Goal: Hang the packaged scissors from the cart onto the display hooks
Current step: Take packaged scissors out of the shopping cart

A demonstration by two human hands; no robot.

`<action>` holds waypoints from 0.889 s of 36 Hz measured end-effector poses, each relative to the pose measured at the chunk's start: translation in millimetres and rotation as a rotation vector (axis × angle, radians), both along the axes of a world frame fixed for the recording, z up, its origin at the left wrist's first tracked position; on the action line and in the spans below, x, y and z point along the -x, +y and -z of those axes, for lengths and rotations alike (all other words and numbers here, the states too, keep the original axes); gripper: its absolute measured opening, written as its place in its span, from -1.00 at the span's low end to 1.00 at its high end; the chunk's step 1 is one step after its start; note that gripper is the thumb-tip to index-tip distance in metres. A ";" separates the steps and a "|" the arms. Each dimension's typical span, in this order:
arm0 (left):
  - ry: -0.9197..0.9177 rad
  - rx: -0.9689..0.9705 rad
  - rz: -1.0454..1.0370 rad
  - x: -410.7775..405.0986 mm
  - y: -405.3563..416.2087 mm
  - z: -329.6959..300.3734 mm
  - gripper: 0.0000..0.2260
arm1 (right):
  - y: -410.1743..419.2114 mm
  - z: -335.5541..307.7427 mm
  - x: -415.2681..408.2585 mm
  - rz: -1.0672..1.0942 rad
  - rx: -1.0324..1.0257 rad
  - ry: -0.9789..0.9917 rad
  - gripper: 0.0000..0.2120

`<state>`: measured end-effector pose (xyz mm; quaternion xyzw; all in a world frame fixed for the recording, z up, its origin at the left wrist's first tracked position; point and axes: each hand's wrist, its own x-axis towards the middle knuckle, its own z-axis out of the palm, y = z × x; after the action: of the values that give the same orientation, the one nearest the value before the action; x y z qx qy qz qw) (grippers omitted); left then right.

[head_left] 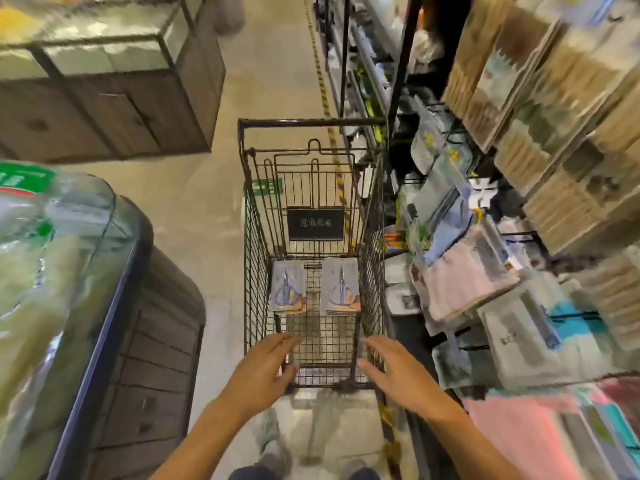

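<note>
Blurred shelf goods (519,209), hands (332,372) empty over cart (311,123), scissors packs (313,287)

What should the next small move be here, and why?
Probably reach the right hand forward and down into the cart to pick up a pack from the right stack of packaged scissors. Both hands, the left hand too, are open and empty at the cart's near rim, both stacks lie untouched on the cart floor, and the display hooks stand to the right.
</note>
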<state>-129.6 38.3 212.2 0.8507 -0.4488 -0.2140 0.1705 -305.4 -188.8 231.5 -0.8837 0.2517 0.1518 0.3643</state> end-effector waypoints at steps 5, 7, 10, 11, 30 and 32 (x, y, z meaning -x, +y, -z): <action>0.023 -0.031 0.026 -43.8 -18.8 27.7 -0.53 | -8.5 19.0 -39.0 0.050 -0.002 0.066 -0.49; 0.041 -0.053 0.047 -63.4 -26.2 36.6 -0.52 | -10.1 27.9 -51.7 0.103 -0.022 0.083 -0.49; 0.076 -0.052 0.084 -92.7 -32.3 50.7 -0.52 | -12.8 46.4 -69.5 0.125 -0.007 0.110 -0.33; 0.088 -0.047 0.103 -102.8 -33.7 56.0 -0.51 | -14.9 56.3 -73.7 0.132 0.005 0.110 -0.27; 0.209 -0.234 0.038 -184.0 -126.3 198.1 -0.50 | -92.7 211.4 -185.7 0.214 -0.046 0.265 -0.54; 0.214 -0.247 0.034 -186.6 -136.3 222.0 -0.47 | -104.0 240.9 -193.5 0.202 -0.067 0.266 -0.55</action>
<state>57.0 -98.0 -9.8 0.8298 -0.4126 -0.3599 0.1079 -112.0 -292.8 -9.5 -0.8132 0.3803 0.2384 0.3703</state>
